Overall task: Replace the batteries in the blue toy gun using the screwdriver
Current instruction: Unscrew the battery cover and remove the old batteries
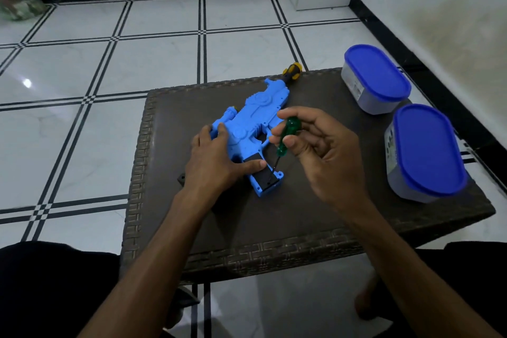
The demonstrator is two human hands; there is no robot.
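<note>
The blue toy gun (255, 115) lies flat on the dark brown table (301, 222), its grip pointing toward me. A black battery cover (260, 173) sits on the grip. My left hand (216, 159) presses flat on the gun's rear and grip, thumb along the cover's upper edge. My right hand (315, 145) pinches the green-handled screwdriver (286, 136) between thumb and fingers. Its thin shaft slants down, and the tip sits on the black cover near the butt end of the grip.
Two grey tubs with blue lids stand at the table's right side, one at the back (375, 77) and one nearer (425, 151). A yellow-and-black handled tool (292, 71) lies at the far edge by the gun's muzzle. A small dark piece (181, 179) lies left of my left wrist.
</note>
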